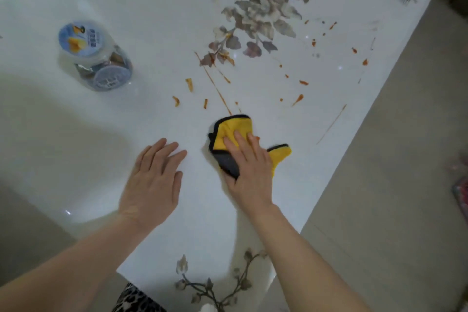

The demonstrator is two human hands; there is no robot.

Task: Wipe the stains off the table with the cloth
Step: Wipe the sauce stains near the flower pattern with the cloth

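A folded yellow cloth [231,129] with a dark grey underside and black trim lies on the white table [157,7]. My right hand [249,172] presses flat on it, fingers spread over the yellow side. My left hand [154,182] rests palm down on the bare tabletop to the left of the cloth, holding nothing. Orange-red stains [215,83] streak and dot the table beyond the cloth, from the middle out toward the right edge, with a long thin streak [331,124] near that edge.
A clear plastic jar [98,58] with a blue lid lies on its side at the left. Grey floral prints [263,12] decorate the tabletop at the far side and at the near edge [215,284]. The table's right edge drops to a beige floor [392,185].
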